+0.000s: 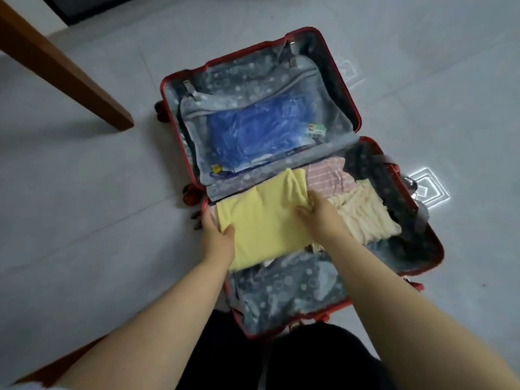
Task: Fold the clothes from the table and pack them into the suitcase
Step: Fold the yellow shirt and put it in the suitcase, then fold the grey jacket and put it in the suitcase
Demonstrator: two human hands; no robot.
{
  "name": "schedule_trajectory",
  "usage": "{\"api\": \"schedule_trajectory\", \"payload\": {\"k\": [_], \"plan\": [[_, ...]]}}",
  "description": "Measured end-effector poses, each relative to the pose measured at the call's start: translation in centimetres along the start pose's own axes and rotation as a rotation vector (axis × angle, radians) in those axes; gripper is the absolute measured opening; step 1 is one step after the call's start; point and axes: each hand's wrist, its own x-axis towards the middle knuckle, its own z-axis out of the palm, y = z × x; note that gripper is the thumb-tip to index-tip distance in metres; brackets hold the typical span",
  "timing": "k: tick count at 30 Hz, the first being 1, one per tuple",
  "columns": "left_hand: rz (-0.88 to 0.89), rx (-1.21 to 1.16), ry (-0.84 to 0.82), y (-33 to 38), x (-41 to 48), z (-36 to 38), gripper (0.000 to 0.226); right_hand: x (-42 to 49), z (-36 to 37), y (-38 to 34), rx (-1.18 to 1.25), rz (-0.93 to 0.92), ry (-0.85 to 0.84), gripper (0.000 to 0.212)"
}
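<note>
Yellow folded top is going into the near half of the red suitcase, which lies open flat on the tiled floor. The left hand grips the top's left edge, thumb on the fabric and fingers curled underneath. The right hand has its fingers bunched together, pinching a bit of cloth at the right edge.

If I'm doing this step, I'd lower both edges together so the fold doesn't slide open, then smooth out that bunched corner under the right hand before letting go. It looks like the spot most likely to crease. I'd also nudge it toward the left wall so it sits square, since the front edge seems to lie a bit crooked.

What's in the case: the near half already has a cream ruffled piece just beside the yellow one on the right, touching it. A pink striped piece is tucked behind that, up by the hinge. Something pale peeks out under the yellow top, can't tell what. The front stretch of dotted grey lining shows bare fabric, so I'd guess there's room for more.

The far half is closed off with a see-through divider panel, and a crinkly blue plastic bag sits behind it. A wooden table leg is off to the left.
</note>
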Motion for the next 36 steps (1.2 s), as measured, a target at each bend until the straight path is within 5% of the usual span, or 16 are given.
{"api": "schedule_trajectory", "payload": {"k": [7,15,26,31,36], "plan": [[0.112,0.375,-0.095,-6.6,7.1,2.8,0.079,6.4,6.8,4.2,-0.337,0.029,-0.067,0.078],[0.140,0.834,-0.177,5.8,-9.2,-4.1,0.064,-8.9,-0.3,-5.5,-0.508,-0.013,-0.179,0.064],[0.402,0.795,-0.199,23.0,-30.0,-18.2,0.057,-29.3,-13.4,-25.1,-0.553,-0.105,-0.035,0.058],[0.598,0.749,-0.181,25.2,-33.6,-26.0,0.052,-35.9,-13.3,-31.6,-0.572,-0.197,0.064,0.056],[0.607,0.746,-0.144,24.1,-35.9,-34.1,0.053,-41.0,-9.8,-36.0,-0.599,-0.266,0.036,0.058]]}}
